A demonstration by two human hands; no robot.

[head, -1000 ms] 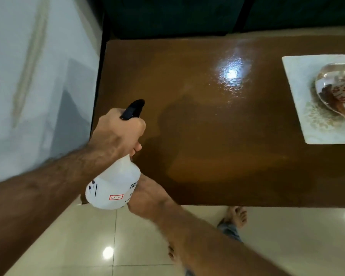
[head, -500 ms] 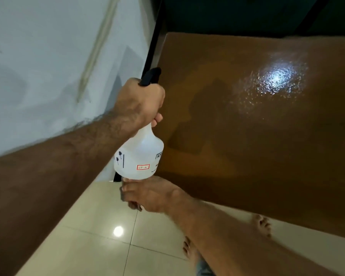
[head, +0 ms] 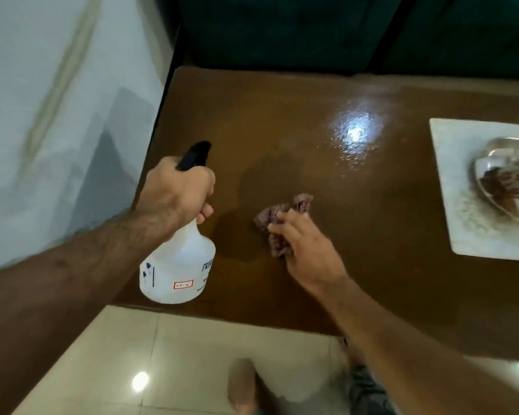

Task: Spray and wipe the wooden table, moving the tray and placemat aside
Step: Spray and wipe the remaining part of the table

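The left hand [head: 180,190] held a closed grip around the neck of the white spray bottle [head: 179,265], its black nozzle [head: 194,155] aimed over the glossy wooden tabletop [head: 327,163]. The right hand [head: 307,250] pressed a crumpled reddish cloth [head: 277,226] flat against the tabletop with fairly straight fingers. Well to the right lay the white placemat [head: 462,190], carrying a glass tray [head: 507,181].
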